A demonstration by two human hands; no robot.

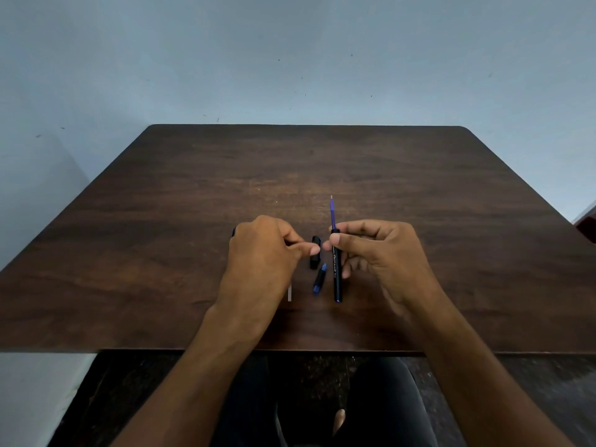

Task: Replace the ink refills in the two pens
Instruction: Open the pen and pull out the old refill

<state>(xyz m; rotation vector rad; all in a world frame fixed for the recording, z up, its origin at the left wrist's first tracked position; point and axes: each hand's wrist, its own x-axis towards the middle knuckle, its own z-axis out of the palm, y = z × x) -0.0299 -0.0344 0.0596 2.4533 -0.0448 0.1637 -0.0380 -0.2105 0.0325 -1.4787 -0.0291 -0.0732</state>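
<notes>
My right hand (377, 253) grips a black pen barrel (337, 272) held upright over the table, with a blue ink refill (332, 212) sticking out of its top end. My left hand (261, 253) is closed, thumb and forefinger pinched together just left of a black pen cap (315, 253) lying on the table; whether they hold anything is hidden. A short black-and-blue tip piece (320, 279) lies below the cap. A thin pale refill end (289, 293) shows under my left wrist. A dark part (233, 232) peeks out beyond my left hand.
The dark wooden table (161, 221) stands against a pale blue wall. Its near edge runs just above my knees. A red object (587, 227) sits at the right edge of view.
</notes>
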